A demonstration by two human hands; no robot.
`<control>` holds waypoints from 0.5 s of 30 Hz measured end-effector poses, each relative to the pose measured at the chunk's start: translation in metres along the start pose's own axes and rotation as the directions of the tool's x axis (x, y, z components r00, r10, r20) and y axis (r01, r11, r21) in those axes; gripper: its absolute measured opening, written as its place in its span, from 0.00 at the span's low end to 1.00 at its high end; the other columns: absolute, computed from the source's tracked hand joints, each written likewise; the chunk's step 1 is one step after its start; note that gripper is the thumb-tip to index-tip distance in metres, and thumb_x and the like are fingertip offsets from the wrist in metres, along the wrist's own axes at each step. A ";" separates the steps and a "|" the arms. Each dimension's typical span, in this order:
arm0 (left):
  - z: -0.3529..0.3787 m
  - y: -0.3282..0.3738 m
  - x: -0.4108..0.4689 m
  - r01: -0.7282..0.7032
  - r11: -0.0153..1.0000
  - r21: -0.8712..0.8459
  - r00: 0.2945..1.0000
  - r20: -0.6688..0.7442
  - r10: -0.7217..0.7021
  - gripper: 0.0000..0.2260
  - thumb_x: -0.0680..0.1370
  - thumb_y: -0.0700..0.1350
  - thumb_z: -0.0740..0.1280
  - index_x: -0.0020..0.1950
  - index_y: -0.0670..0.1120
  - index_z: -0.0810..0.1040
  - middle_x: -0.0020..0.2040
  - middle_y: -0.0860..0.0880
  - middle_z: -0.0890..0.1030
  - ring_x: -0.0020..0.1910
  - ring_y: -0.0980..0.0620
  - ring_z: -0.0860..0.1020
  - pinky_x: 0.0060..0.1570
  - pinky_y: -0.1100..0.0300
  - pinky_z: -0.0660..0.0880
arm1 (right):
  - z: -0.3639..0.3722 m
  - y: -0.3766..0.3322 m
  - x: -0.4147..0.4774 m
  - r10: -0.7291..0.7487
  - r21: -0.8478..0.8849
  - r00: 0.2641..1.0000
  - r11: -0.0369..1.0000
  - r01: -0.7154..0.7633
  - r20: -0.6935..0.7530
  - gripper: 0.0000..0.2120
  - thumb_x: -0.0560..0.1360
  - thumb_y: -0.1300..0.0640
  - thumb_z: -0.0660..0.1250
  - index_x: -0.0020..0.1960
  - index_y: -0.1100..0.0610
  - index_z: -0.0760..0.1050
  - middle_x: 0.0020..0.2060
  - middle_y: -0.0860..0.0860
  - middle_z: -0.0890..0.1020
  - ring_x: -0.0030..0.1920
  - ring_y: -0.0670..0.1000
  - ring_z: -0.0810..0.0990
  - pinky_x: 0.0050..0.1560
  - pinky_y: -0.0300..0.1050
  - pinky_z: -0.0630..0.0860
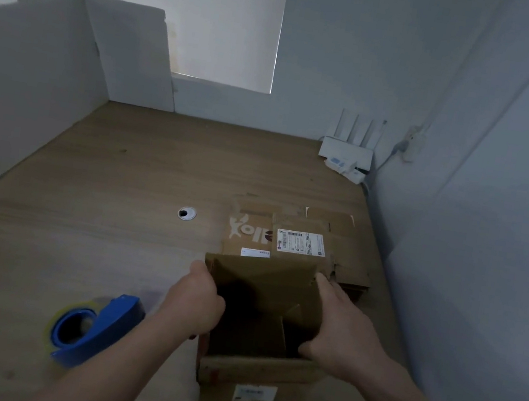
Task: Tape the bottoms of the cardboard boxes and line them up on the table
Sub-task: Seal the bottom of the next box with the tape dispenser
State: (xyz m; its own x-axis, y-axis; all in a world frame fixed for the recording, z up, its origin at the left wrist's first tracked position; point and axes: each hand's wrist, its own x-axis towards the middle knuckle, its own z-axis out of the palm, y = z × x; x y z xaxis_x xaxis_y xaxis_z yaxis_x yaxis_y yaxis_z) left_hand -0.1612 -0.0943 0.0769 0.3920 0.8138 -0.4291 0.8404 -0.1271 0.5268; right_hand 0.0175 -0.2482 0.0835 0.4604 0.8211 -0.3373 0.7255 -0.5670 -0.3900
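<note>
The person stands at the counter (94,173) and holds one brown box (276,292) with both hands, close to the near edge. The left hand (197,299) grips the left wall with the fingers curled over its rim. The right hand (341,332) grips the right wall in the same way, fingers (328,290) hooked over the rim. The box is open at the top, and inside I see loose flaps standing at odd angles, so I judge the bottom is not closed yet.

The first danger, I think, is that the box folds flat again when one hand lets go, because only the two hands give it its shape. The tape roll (94,326) in its blue holder lies to the left, apart from the box, so one hand must leave to fetch it. If the flaps do not meet evenly, the tape may close over a gap or a crooked seam. The box is also near the front edge, and a push while turning it over could send it off the counter. Behind it lies a pile of flat boxes (298,240), just touching or almost; a careless turn may disturb that pile.
</note>
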 end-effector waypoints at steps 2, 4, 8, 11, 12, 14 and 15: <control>0.005 0.001 0.001 -0.015 0.999 0.041 0.999 -0.035 0.017 0.10 0.79 0.42 0.64 0.54 0.48 0.63 0.46 0.47 0.75 0.42 0.51 0.76 0.34 0.59 0.73 | 0.008 0.002 -0.004 -0.020 0.018 0.993 1.000 0.018 0.114 0.65 0.63 0.52 0.80 0.76 0.34 0.32 0.79 0.40 0.40 0.72 0.53 0.67 0.62 0.48 0.76; 0.011 0.000 0.001 -0.040 0.997 0.062 0.997 -0.066 0.044 0.12 0.79 0.44 0.66 0.55 0.49 0.63 0.46 0.49 0.75 0.43 0.53 0.76 0.36 0.60 0.72 | 0.017 0.001 -0.008 -0.078 0.076 0.992 0.995 0.071 0.094 0.65 0.64 0.53 0.79 0.73 0.32 0.27 0.78 0.38 0.35 0.72 0.52 0.66 0.61 0.46 0.77; 0.021 -0.010 0.004 -0.124 0.990 0.059 0.991 -0.036 0.127 0.19 0.77 0.59 0.68 0.58 0.52 0.64 0.50 0.53 0.77 0.48 0.53 0.77 0.46 0.57 0.77 | 0.039 0.002 -0.012 -0.169 0.044 0.977 0.983 0.176 -0.131 0.52 0.69 0.38 0.71 0.80 0.43 0.40 0.79 0.42 0.48 0.76 0.48 0.54 0.73 0.44 0.60; 0.028 -0.021 -0.002 -0.217 0.962 0.167 0.976 0.030 0.215 0.27 0.73 0.70 0.64 0.63 0.54 0.72 0.57 0.54 0.77 0.54 0.54 0.76 0.52 0.57 0.76 | 0.046 0.005 -0.014 -0.251 -0.010 0.965 0.968 0.251 -0.075 0.37 0.73 0.31 0.61 0.78 0.46 0.61 0.77 0.42 0.60 0.74 0.45 0.57 0.69 0.39 0.57; 0.028 -0.025 -0.006 -0.256 0.954 0.159 0.967 0.051 0.251 0.32 0.70 0.74 0.62 0.65 0.55 0.74 0.59 0.55 0.75 0.55 0.55 0.75 0.55 0.57 0.76 | 0.046 0.009 -0.012 -0.251 0.021 0.966 0.967 0.253 -0.054 0.33 0.75 0.32 0.60 0.76 0.45 0.64 0.77 0.41 0.61 0.75 0.44 0.58 0.68 0.37 0.56; 0.023 -0.034 -0.010 -0.325 0.943 0.071 0.934 0.177 0.309 0.46 0.61 0.81 0.60 0.70 0.54 0.73 0.64 0.56 0.71 0.61 0.56 0.72 0.62 0.59 0.72 | 0.041 0.018 -0.008 -0.234 0.136 0.972 0.963 0.235 -0.022 0.28 0.79 0.37 0.61 0.75 0.46 0.67 0.76 0.40 0.63 0.74 0.40 0.58 0.68 0.34 0.54; 0.019 -0.038 -0.012 -0.347 0.937 0.043 0.901 0.293 0.320 0.52 0.57 0.83 0.60 0.73 0.53 0.71 0.68 0.57 0.68 0.65 0.57 0.68 0.67 0.59 0.68 | 0.039 0.024 -0.004 -0.221 0.212 0.975 0.952 0.218 -0.009 0.28 0.78 0.36 0.61 0.74 0.46 0.68 0.75 0.39 0.65 0.73 0.37 0.60 0.70 0.35 0.55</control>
State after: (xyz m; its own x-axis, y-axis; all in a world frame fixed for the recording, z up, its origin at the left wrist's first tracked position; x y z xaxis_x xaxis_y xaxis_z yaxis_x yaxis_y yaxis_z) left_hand -0.1908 -0.1102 0.0487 0.7321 0.5262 -0.4326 0.6673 -0.4264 0.6107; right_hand 0.0128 -0.2677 0.0423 0.2931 0.9269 -0.2345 0.6829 -0.3746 -0.6271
